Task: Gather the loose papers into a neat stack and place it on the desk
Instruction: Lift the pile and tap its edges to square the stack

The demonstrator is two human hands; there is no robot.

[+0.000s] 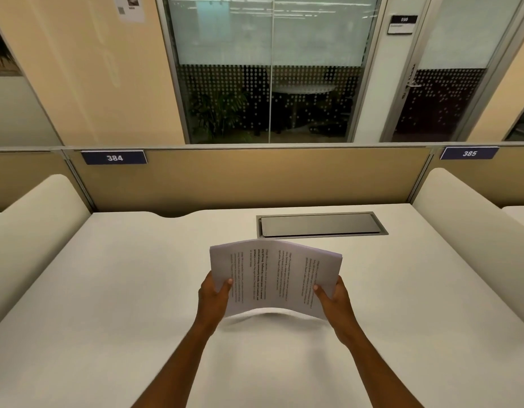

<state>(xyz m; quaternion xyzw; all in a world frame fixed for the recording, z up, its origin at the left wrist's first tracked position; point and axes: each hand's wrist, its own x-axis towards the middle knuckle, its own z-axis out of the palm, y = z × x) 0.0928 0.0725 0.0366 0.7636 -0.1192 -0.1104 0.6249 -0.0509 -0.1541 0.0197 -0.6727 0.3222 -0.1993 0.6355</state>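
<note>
A stack of white printed papers (274,276) hangs above the middle of the white desk (122,290), bowed upward in an arch, its text running sideways. My left hand (213,295) grips the stack's left edge, thumb on top. My right hand (332,298) grips the right edge the same way. The sheets' far edges are slightly fanned. The stack's shadow falls on the desk below it, so it is lifted off the surface.
A grey metal cable hatch (321,225) is set into the desk just beyond the papers. Rounded white side dividers stand at left (34,231) and right (466,225). A tan back partition (254,178) carries the label 384 (114,157).
</note>
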